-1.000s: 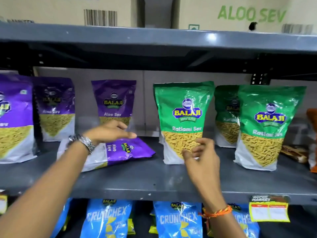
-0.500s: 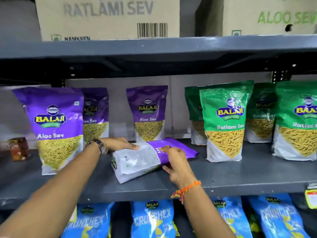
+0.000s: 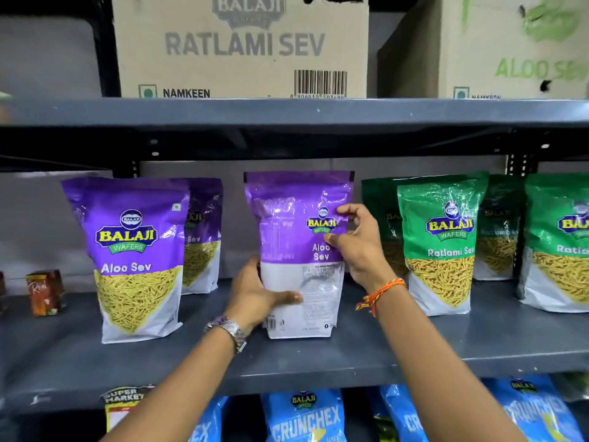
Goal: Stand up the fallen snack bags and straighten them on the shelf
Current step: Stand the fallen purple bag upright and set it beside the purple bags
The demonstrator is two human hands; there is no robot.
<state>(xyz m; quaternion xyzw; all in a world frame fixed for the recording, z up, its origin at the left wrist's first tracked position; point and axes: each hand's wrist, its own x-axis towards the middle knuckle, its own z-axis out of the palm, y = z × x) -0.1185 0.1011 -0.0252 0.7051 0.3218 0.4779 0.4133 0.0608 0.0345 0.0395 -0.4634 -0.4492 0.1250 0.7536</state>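
Grey metal shelving fills the view, with brown cartons marked Ratlami Sev (image 3: 239,46) and Aloo Sev (image 3: 516,49) stored on the top level and blue Crunchex bags (image 3: 304,416) along the bottom edge of the frame. On the middle shelf (image 3: 318,355), at the centre of the picture, a purple Aloo Sev bag (image 3: 296,218) stands upright on its base, its printed back panel turned outward so the nutrition text and white lower half face the aisle.

The left hand (image 3: 258,291) is clamped on the bag's lower left side, thumb lying across the white panel, which looks meant to keep the base planted on the shelf. The right hand (image 3: 353,247) pinches the right edge near the Balaji logo, thumb and fingers closed on the film, apparently to steady the top and steer it.

To the left stands another purple bag (image 3: 134,256) facing front, leaning a little, with a second purple one (image 3: 204,237) tucked behind it. To the right, green Ratlami Sev bags (image 3: 439,244) stand in a row. A small brown packet (image 3: 44,291) sits at the left edge of the frame.

My guess is the bag is up but not finished: it faces the wrong way, so a turn to show the front would match its neighbours. Released now, it might tip, since soft pouches stand poorly.
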